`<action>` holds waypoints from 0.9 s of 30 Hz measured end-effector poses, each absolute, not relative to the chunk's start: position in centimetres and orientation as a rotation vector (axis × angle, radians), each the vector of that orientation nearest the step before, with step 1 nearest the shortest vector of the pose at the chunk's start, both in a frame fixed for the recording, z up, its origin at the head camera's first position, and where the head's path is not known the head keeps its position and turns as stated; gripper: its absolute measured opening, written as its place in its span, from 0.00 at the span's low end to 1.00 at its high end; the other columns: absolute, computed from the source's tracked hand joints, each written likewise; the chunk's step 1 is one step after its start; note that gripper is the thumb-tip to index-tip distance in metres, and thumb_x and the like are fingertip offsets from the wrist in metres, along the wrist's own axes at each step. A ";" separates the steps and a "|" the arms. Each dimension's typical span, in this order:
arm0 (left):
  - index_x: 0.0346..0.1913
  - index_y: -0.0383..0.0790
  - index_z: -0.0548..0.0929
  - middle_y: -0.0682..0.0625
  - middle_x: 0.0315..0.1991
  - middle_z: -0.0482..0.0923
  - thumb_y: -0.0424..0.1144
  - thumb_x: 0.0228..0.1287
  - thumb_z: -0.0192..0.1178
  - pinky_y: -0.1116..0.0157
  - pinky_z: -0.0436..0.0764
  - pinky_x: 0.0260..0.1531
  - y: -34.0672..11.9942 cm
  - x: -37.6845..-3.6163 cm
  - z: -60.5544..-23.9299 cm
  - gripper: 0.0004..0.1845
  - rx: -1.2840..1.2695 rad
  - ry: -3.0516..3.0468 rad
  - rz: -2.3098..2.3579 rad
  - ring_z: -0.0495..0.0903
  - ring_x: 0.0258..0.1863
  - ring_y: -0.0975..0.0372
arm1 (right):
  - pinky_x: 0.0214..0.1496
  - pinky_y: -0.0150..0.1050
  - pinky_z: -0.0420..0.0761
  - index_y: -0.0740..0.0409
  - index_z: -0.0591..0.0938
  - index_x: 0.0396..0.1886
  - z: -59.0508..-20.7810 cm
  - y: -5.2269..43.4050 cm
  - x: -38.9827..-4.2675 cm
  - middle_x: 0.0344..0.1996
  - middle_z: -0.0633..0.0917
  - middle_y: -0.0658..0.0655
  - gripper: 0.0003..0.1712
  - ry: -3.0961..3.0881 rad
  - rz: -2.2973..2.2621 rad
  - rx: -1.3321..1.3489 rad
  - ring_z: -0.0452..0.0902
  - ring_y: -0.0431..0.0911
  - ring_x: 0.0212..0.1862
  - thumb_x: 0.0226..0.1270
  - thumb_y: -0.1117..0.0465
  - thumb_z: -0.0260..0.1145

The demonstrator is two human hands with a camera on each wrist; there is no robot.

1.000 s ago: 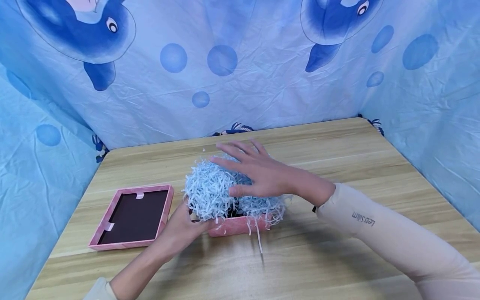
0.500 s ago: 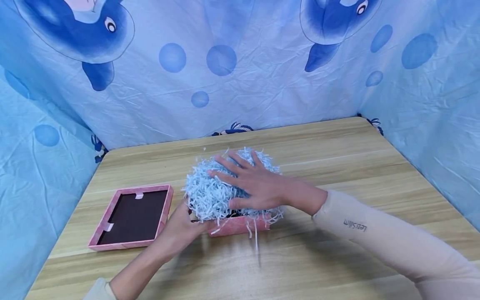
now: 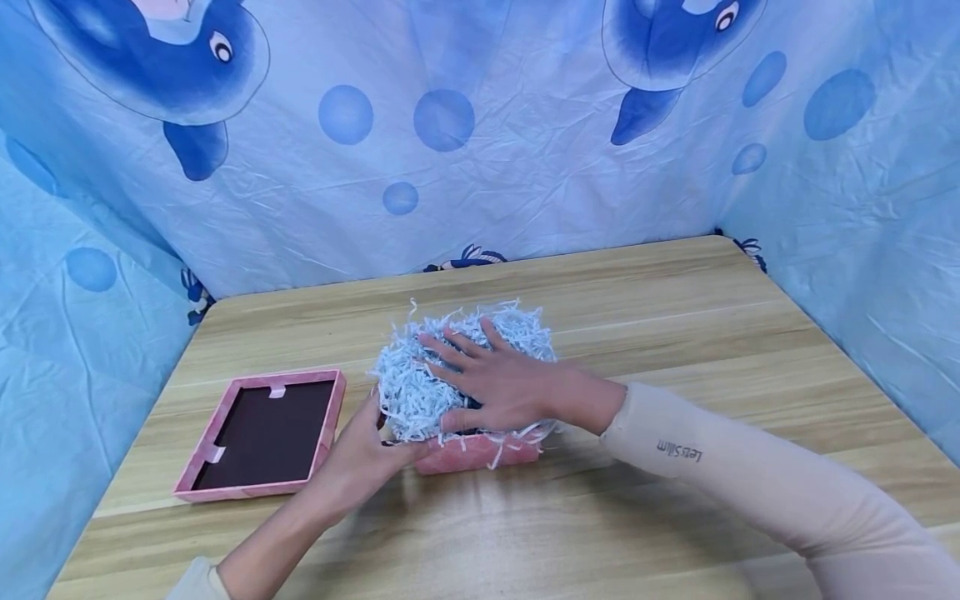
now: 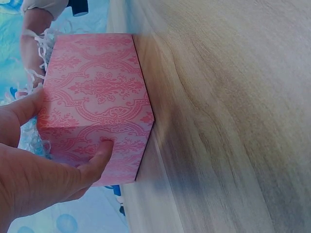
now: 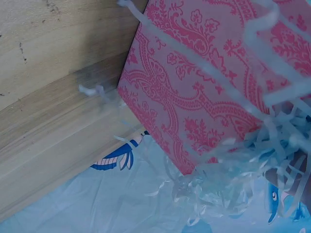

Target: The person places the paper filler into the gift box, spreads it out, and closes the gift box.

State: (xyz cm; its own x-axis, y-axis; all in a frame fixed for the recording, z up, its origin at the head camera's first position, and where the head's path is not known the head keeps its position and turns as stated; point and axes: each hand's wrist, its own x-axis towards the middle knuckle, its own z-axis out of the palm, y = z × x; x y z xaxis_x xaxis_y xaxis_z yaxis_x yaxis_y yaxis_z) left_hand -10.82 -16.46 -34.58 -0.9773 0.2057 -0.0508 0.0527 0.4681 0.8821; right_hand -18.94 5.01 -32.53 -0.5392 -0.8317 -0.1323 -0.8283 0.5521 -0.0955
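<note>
A pink patterned box stands on the table, heaped above its rim with pale blue shredded paper. My left hand holds the box at its near left corner; the left wrist view shows thumb and fingers on two of the walls of the box. Fingers spread, my right hand presses down on the shredded paper from above. In the right wrist view, paper strands spill over the edge of the box. A dark patch shows beneath the right thumb; what it is I cannot tell.
A pink box lid with a dark inside and two pale tabs lies upturned to the left. Under everything is a wooden table. A blue dolphin-print cloth hangs behind and at both sides.
My right hand has come down onto the shredded paper and slightly toward me, flattening the heap. The left hand has stayed on the box corner.
</note>
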 end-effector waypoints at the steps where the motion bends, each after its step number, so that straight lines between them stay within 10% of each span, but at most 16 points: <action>1: 0.75 0.44 0.52 0.44 0.71 0.60 0.44 0.54 0.72 0.50 0.64 0.65 -16.4 -10.8 -34.5 0.50 0.230 2.556 1.534 0.61 0.69 0.53 | 0.70 0.60 0.23 0.47 0.44 0.77 -32.6 4.9 -18.9 0.75 0.29 0.47 0.45 2.625 -0.013 -1.405 0.21 0.48 0.75 0.69 0.27 0.33; 27: 0.72 0.44 0.56 0.44 0.68 0.63 0.42 0.55 0.71 0.53 0.71 0.60 -16.2 -10.6 -34.6 0.45 0.199 2.482 1.601 0.62 0.68 0.49 | 0.74 0.54 0.31 0.51 0.61 0.74 -32.2 4.2 -18.7 0.76 0.45 0.52 0.41 2.607 -0.007 -1.278 0.30 0.45 0.76 0.72 0.31 0.34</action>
